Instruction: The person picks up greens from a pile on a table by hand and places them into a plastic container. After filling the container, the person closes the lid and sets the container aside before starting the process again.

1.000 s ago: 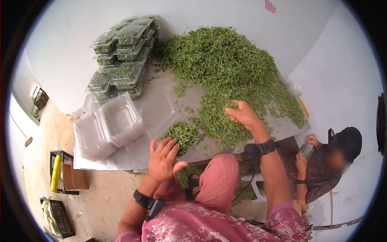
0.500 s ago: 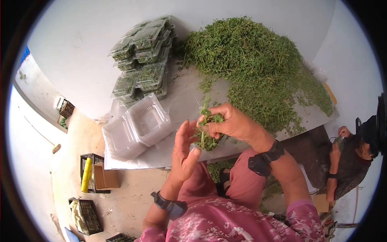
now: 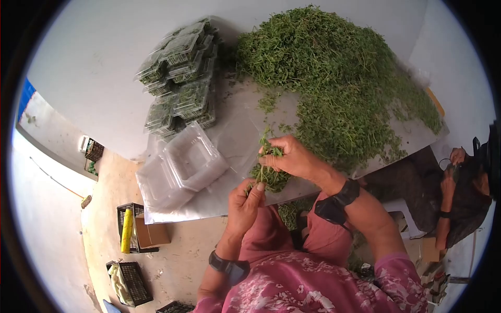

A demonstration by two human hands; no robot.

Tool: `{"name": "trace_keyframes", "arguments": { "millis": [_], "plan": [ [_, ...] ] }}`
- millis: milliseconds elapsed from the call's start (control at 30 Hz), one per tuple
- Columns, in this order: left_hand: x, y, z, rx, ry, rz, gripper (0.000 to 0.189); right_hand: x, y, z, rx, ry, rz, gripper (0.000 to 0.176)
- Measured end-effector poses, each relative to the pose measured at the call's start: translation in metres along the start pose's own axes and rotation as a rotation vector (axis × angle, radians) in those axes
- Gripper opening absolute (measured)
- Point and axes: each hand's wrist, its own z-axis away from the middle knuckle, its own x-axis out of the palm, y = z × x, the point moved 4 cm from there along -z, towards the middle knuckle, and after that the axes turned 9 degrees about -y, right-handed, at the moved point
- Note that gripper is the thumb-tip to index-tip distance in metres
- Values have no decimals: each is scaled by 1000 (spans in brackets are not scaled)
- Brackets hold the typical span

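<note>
Head camera shows left hand [image 3: 244, 207] pinching lower stems of green sprigs [image 3: 271, 151], right hand [image 3: 297, 159] gripping them higher, near leaves. Sprigs are above table [image 3: 243, 107], beside small pile of greens [image 3: 275, 181]. Empty clear plastic clamshells [image 3: 194, 156] lie open left of hands; filled clamshells [image 3: 191, 99] stand stacked beyond; large heap of greens [image 3: 326, 57] spreads rightward.

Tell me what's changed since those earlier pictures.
The right hand moved left from the pile of greens, bringing a sprig. The left hand, open before, came off the small heap and now pinches the sprig's stems too. The filled boxes and nested trays stayed put.
</note>
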Motion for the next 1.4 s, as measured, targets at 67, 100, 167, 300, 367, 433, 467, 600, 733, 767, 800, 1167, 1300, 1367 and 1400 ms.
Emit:
{"name": "trace_keyframes", "arguments": {
  "millis": [67,100,167,300,367,433,467,600,733,767,800,1167,1300,1367,1400],
  "plan": [
    [0,2,1,50,-43,-72,16,-13,-2,4,8,164,6,21],
    [0,3,1,76,-64,-108,16,-21,-3,5,11,245,10,20],
    [0,4,10,43,-59,-183,16,-53,-3,12,9,414,-131,16],
    [-12,3,11,75,51,-188,14,-68,-14,20,-230,604,356,15],
    [-12,10,4,182,154,-281,14,-53,-28,24,-303,613,550,15],
    [-7,19,-5,258,167,-457,13,-39,-35,24,-394,562,730,21],
    [-2,25,-7,278,129,-587,22,-33,-31,23,-368,500,750,22],
    [6,26,-9,310,49,-904,60,-7,-17,20,-212,163,809,27],
    [-2,19,3,393,178,-1040,55,-1,-3,18,-173,20,770,28],
    [-5,18,4,392,198,-1049,54,-5,-6,20,-211,56,716,28],
    [-4,20,4,381,194,-1035,51,-9,-10,21,-250,93,661,28],
    [12,24,11,494,269,-1054,33,-3,-5,18,-221,65,678,14],
    [-9,8,21,395,348,-1021,34,3,10,7,-116,23,802,15],
    [-13,8,21,331,324,-908,33,5,10,3,-135,50,868,12],
    [-15,7,20,301,314,-849,32,5,9,2,-144,63,905,11]
  ]
}}
